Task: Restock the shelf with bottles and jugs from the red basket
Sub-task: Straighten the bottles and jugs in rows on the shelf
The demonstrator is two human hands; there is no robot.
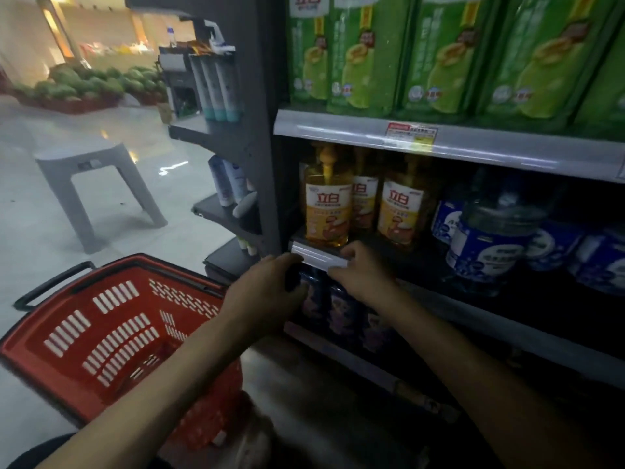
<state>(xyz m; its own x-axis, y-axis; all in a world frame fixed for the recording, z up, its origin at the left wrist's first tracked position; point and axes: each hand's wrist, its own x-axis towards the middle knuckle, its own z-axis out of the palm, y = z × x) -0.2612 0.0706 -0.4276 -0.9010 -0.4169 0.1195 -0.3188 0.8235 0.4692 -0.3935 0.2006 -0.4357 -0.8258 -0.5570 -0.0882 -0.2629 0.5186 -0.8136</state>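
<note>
Right now the shelf (449, 148) dominates. The red basket (118, 316) sits left of it, lower down. Yellow bottles (327, 211) stand at its left end, with dark bottles (340, 309) one tier beneath. There the left hand (267, 292) grips a dark bottle (293, 278); whether the right hand's (360, 269) curled fingers grasp anything, I cannot tell.

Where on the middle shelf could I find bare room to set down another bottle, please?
The front strip of the middle shelf, between the yellow bottles and the blue jugs, looks bare. Below, the dark bottles stand packed, with the left hand and right hand in front of them.
</note>
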